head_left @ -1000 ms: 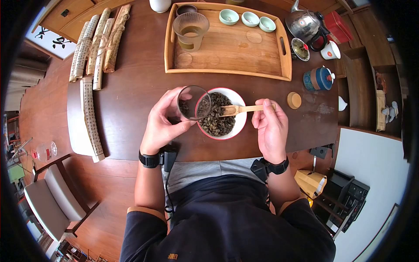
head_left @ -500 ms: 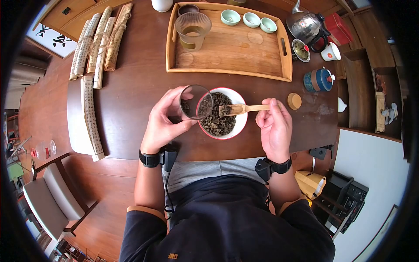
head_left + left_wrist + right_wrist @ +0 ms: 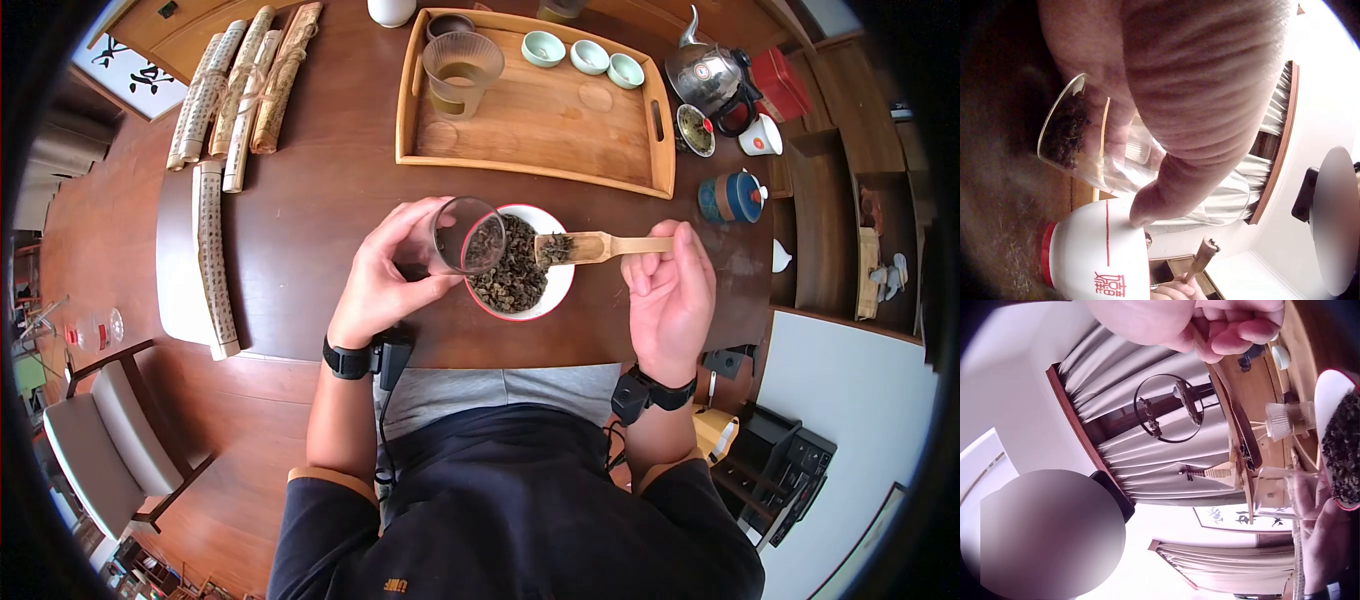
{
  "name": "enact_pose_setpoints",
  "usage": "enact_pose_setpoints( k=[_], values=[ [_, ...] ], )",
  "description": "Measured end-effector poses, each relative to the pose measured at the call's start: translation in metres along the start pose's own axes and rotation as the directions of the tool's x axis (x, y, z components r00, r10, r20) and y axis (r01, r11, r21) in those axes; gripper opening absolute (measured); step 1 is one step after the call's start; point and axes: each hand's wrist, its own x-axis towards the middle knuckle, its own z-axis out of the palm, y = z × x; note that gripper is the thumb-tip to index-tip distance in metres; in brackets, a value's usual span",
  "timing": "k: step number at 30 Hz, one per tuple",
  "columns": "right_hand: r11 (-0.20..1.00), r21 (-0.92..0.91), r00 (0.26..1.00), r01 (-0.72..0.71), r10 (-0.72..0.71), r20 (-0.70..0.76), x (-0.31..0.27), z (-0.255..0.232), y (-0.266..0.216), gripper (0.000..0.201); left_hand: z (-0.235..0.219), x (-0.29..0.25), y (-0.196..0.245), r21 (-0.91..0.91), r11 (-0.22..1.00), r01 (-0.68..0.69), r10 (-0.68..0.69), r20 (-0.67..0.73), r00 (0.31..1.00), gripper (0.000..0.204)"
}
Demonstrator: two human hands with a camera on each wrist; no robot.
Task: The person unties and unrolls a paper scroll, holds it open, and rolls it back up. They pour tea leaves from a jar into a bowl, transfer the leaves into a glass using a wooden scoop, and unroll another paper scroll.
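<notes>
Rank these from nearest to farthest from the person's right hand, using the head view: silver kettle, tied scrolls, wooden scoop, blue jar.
1. Wooden scoop: held in the right hand.
2. Blue jar: just beyond the hand, slightly right.
3. Silver kettle: farther back, right of the tray.
4. Tied scrolls: far across, back left.

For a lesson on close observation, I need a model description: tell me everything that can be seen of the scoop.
The scoop is pale brown and looks like wood or bamboo. It has a slim handle and a wider, hollowed blade, with dark leaves heaped at its tip. The handle's end is in the grip of the right hand. In the head view it lies crosswise, its tip over the right side of the bowl; the wrist views show it apart from the bowl.
</notes>
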Motion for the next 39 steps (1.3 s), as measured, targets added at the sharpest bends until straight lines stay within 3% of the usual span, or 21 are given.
enact_pose_setpoints(
  k=[8,10,13,20,22,23,28,30,36,39],
  values=[
    [0.996,-0.038,0.988,0.083,-0.077,0.137,0.0,0.036,-0.005,0.028,-0.003,0.002,-0.003,0.082,0.996,-0.031,0.028,0.036,0.999,0.073],
    [0.993,-0.046,0.975,0.109,-0.098,0.198,-0.002,0.04,-0.002,0.026,-0.001,0.003,-0.006,0.117,0.979,-0.168,0.169,0.001,0.986,0.069],
    [0.926,-0.273,0.931,0.259,-0.165,0.327,-0.009,0.041,-0.001,0.024,-0.001,0.003,-0.006,0.112,0.979,-0.168,0.17,-0.004,0.985,0.069],
    [0.837,-0.331,0.815,0.436,-0.212,0.539,-0.009,0.034,-0.007,0.021,-0.002,0.004,-0.006,0.108,0.98,-0.168,0.168,0.008,0.986,0.069],
    [0.834,-0.297,0.809,0.465,-0.264,0.525,-0.01,0.032,-0.006,0.022,-0.004,0.002,-0.006,0.058,0.997,-0.042,0.04,0.038,0.998,0.072],
    [0.828,-0.264,0.8,0.494,-0.314,0.511,-0.011,0.031,-0.005,0.022,-0.003,0.001,-0.006,0.06,0.997,-0.041,0.039,0.039,0.998,0.072],
    [0.877,-0.179,0.87,0.446,-0.378,0.318,-0.017,0.015,-0.006,0.023,0.0,0.0,-0.002,-0.011,1.0,-0.013,0.013,-0.006,1.0,0.073],
    [0.924,-0.216,0.936,0.317,-0.267,0.229,-0.018,0.002,-0.003,0.022,-0.001,0.0,-0.005,0.015,1.0,-0.019,0.019,-0.004,1.0,0.072],
    [0.913,-0.371,0.95,0.173,-0.056,0.307,-0.026,-0.005,0.015,0.018,0.001,0.001,-0.005,-0.034,0.999,-0.02,0.019,-0.013,1.0,0.07],
    [0.914,-0.364,0.942,0.181,-0.054,0.331,-0.028,0.002,0.02,0.019,0.001,0.001,-0.003,-0.052,0.999,-0.008,0.008,-0.011,1.0,0.069]
  ],
)
